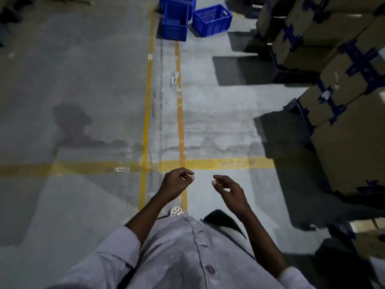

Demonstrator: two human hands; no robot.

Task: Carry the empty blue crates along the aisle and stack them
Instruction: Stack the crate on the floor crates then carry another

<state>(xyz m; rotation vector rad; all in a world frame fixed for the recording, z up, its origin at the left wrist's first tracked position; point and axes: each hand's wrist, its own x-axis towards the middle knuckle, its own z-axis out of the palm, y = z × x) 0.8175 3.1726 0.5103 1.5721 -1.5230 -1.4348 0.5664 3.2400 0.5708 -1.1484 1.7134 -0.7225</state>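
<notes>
The left hand (177,183) and right hand (228,189) are hanging empty, fingers loosely curled. The blue crates (194,19) are sitting far ahead on the floor (83,80).

You saw perforated blue crates (177,19) standing upright and empty on the floor (83,80); another crate (212,20) sat tilted beside them.

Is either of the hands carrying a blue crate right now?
No: the left hand and right hand are both empty, while the blue plastic crates sit on the floor far up the aisle.
</notes>
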